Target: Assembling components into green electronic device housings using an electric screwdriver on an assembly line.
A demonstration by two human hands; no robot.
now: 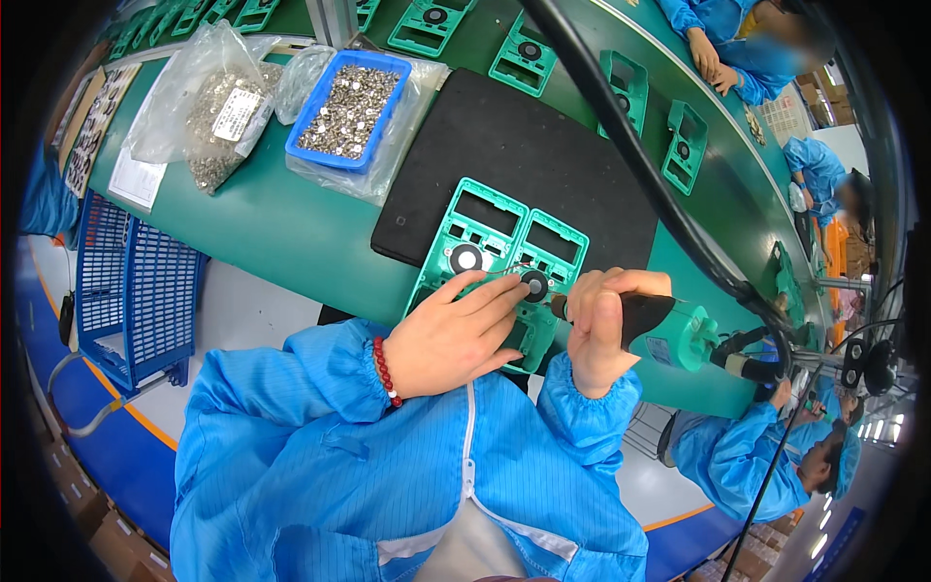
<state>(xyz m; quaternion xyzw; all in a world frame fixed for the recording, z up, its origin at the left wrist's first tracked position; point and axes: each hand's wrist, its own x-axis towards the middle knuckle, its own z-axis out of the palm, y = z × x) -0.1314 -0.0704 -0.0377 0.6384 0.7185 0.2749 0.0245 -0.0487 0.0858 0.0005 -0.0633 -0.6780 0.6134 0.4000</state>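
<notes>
Two green plastic housings (568, 255) lie side by side on a black mat (543, 145) before me. Each has rectangular openings and a round speaker; the left speaker (466, 258) has a pale centre, the right speaker (534, 285) a dark one. My left hand (456, 330) rests flat across them, fingers stretched toward the right speaker and a thin wire. In my right hand (603, 315) is an electric screwdriver (679, 337) with a dark grip and green rear end. Its tip is at the right housing's edge beside the speaker; the exact contact is hidden.
A blue tray (303, 145) of small metal screws and a plastic bag (225, 121) of similar parts stand at the back left. More green housings (524, 53) line the far side. A black cable (645, 165) crosses overhead. A blue basket (131, 291) stands left; co-workers sit at right.
</notes>
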